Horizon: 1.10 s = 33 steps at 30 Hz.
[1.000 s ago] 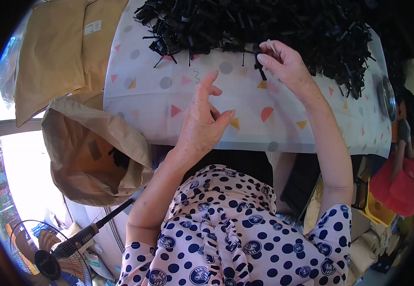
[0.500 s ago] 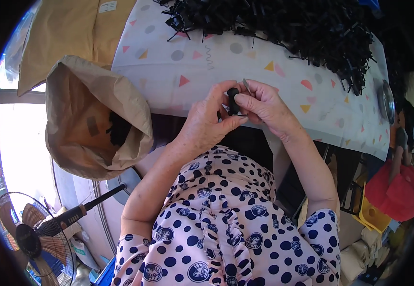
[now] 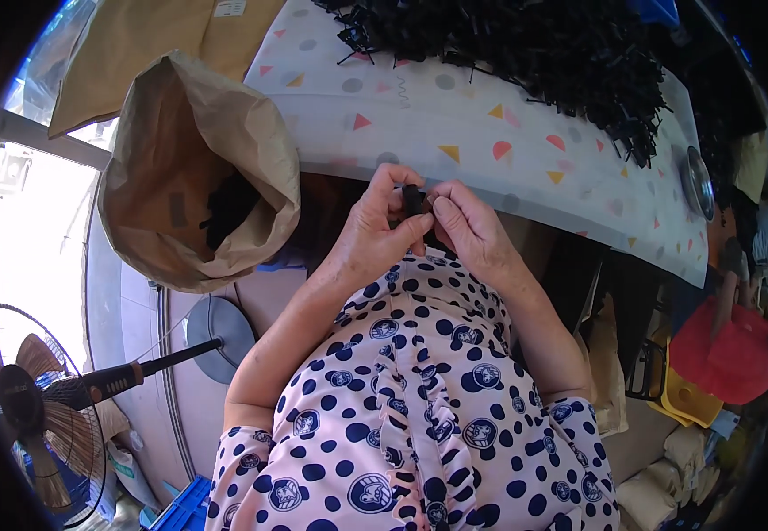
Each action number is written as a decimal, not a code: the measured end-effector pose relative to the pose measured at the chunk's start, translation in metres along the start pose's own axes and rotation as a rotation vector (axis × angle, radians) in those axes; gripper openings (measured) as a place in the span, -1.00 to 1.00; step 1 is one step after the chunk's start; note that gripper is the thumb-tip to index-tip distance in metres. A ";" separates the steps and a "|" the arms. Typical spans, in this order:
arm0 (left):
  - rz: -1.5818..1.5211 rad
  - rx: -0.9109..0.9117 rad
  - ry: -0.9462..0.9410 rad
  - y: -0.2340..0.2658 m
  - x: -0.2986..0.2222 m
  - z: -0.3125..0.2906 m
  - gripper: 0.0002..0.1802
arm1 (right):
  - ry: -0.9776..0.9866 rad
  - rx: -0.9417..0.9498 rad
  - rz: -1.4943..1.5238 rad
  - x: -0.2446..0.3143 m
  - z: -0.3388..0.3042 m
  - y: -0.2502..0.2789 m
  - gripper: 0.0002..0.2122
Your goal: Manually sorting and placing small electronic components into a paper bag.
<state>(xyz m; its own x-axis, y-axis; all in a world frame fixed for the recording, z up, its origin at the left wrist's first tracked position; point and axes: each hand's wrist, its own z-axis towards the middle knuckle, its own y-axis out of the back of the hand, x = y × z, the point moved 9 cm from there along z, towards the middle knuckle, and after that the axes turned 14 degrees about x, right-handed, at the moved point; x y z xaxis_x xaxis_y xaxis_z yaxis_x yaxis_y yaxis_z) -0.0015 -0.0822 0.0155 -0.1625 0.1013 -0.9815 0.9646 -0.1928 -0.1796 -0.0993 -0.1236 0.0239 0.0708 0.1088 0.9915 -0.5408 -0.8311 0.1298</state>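
Observation:
Held in front of my chest, just off the near edge of the table, my left hand (image 3: 375, 221) pinches a small black plastic part (image 3: 412, 200) between fingertips and thumb. My right hand (image 3: 472, 226) is closed up close on the part's right side, its thumb bent over the fingers. The thin grey blade that showed in its fingers a moment ago is hidden now. A big heap of black plastic parts (image 3: 526, 53) with thin stalks covers the far side of the table.
An open brown paper bag (image 3: 269, 142) with black parts inside stands to the left of the patterned tablecloth (image 3: 455, 115). A fan (image 3: 39, 398) is at the lower left. A metal bowl (image 3: 698, 184) sits at the table's right end, near a red cloth item (image 3: 725, 350) and yellow crate (image 3: 692, 398).
Both hands have drawn a little left and closer together around the black part. The grey blade above the right fingers has gone out of sight. The whole view has shifted slightly.

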 end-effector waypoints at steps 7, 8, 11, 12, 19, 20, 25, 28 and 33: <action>0.107 0.006 -0.094 -0.002 0.000 -0.012 -0.63 | 0.008 0.037 -0.108 0.012 -0.007 -0.018 -0.83; 0.149 -0.005 -0.080 0.000 0.001 -0.013 -0.64 | -0.006 0.048 -0.109 0.012 -0.005 -0.019 -0.84; 0.298 -0.032 -0.055 0.004 0.005 -0.012 -0.65 | -0.071 0.060 -0.156 0.005 -0.004 -0.021 -0.88; 0.404 -0.047 -0.041 0.005 0.005 -0.013 -0.66 | -0.074 0.059 -0.153 0.003 -0.004 -0.022 -0.88; 0.571 -0.168 -0.090 0.010 -0.006 -0.013 -0.65 | -0.038 -0.042 -0.222 -0.005 0.004 -0.022 -0.87; 0.669 -0.197 -0.140 0.009 -0.010 -0.015 -0.65 | -0.047 -0.058 -0.223 -0.006 0.004 -0.022 -0.87; 0.848 -0.246 -0.193 0.004 -0.020 -0.022 -0.65 | -0.012 -0.089 -0.157 -0.014 0.002 -0.028 -0.87; 0.738 -0.302 -0.253 0.007 -0.014 -0.024 -0.66 | 0.073 -0.057 -0.152 -0.011 0.002 -0.028 -0.82; -0.316 -0.190 -0.248 0.030 -0.004 -0.018 -0.69 | 0.037 -0.024 0.246 -0.018 0.006 -0.031 -0.72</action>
<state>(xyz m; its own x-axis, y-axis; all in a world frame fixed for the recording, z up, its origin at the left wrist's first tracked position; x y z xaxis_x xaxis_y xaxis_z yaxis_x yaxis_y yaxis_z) 0.0323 -0.0709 0.0155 -0.4784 -0.1153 -0.8706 0.8766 -0.0046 -0.4811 -0.0786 -0.1035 0.0025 -0.0964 -0.0751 0.9925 -0.5581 -0.8216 -0.1164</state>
